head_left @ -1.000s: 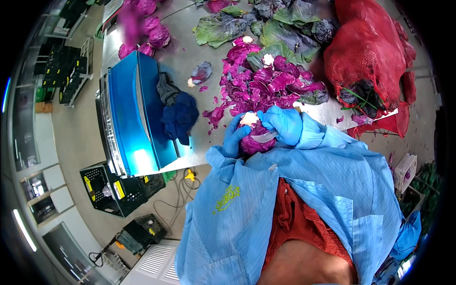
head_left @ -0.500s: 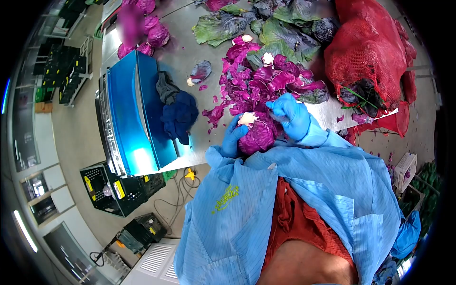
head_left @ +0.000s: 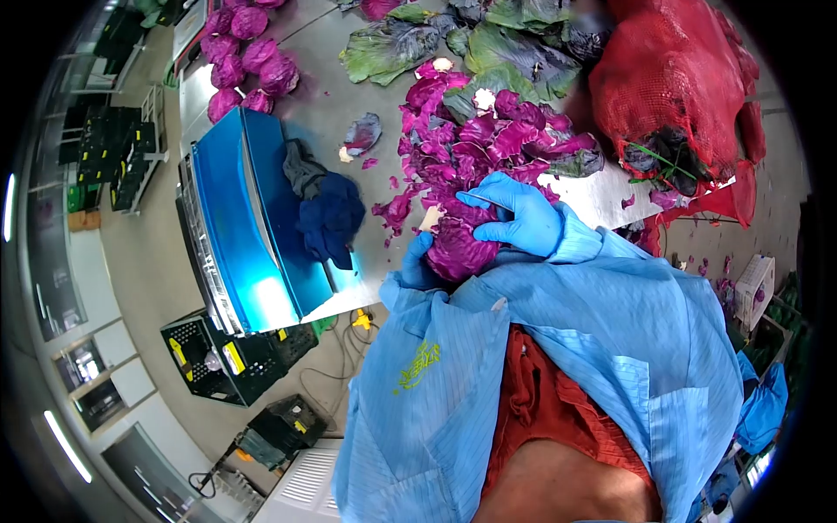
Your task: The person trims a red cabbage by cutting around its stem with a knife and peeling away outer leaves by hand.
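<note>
A red cabbage (head_left: 460, 248) with a pale cut stem end rests at the table's near edge, close to my body. My left hand (head_left: 418, 264), in a blue glove, is closed around its left side. On the other side my gloved right hand (head_left: 525, 218) grips what looks like a small knife (head_left: 485, 201); only a thin strip of it shows between the fingers. The right thumb reaches to the cabbage's upper right. Just beyond lies a heap of loose purple cabbage leaves (head_left: 488, 144) with pale stem pieces.
Trimmed red cabbages (head_left: 259, 55) sit at the far left of the metal table. A blue machine (head_left: 240, 209) stands left, dark cloths (head_left: 329, 213) beside it. Large green outer leaves (head_left: 514, 61) lie at the back. A filled red mesh sack (head_left: 671, 83) is at right, black crates (head_left: 227, 353) below left.
My right hand has come down and left onto the cabbage, its fingers extending from a tighter fist. The cabbage has tilted, its cut stem turning left. My view has shifted slightly.
</note>
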Available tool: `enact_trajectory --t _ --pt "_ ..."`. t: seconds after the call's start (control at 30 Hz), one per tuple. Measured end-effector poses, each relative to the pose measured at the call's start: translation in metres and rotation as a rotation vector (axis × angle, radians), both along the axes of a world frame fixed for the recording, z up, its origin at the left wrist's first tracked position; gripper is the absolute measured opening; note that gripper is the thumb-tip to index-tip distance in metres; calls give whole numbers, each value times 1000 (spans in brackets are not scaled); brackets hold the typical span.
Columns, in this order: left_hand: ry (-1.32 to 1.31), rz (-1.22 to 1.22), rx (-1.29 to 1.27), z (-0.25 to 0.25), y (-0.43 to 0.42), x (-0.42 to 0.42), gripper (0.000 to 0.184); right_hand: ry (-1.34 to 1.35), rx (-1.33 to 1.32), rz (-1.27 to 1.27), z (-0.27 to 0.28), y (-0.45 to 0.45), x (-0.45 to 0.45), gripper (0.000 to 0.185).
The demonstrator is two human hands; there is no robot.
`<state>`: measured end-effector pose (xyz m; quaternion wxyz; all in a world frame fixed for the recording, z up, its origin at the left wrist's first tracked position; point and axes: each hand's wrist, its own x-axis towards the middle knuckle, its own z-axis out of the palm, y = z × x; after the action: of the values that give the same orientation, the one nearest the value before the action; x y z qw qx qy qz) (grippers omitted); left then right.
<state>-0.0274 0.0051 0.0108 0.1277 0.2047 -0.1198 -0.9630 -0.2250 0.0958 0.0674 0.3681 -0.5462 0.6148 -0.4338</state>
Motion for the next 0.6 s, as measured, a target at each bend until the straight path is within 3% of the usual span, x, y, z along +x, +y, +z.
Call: enact_trajectory --t 0.2,0.5,0.6 --pt "42 -13 -132 -6 -2 1 78 -34 32 43 1 0 -5 50" --pt "-141 28 -335 -10 -1 5 71 -86 -85 -124 -17 14 10 40" --pt "-108 -13 -274 -5 -9 6 69 -60 -176 -140 -27 15 14 38"
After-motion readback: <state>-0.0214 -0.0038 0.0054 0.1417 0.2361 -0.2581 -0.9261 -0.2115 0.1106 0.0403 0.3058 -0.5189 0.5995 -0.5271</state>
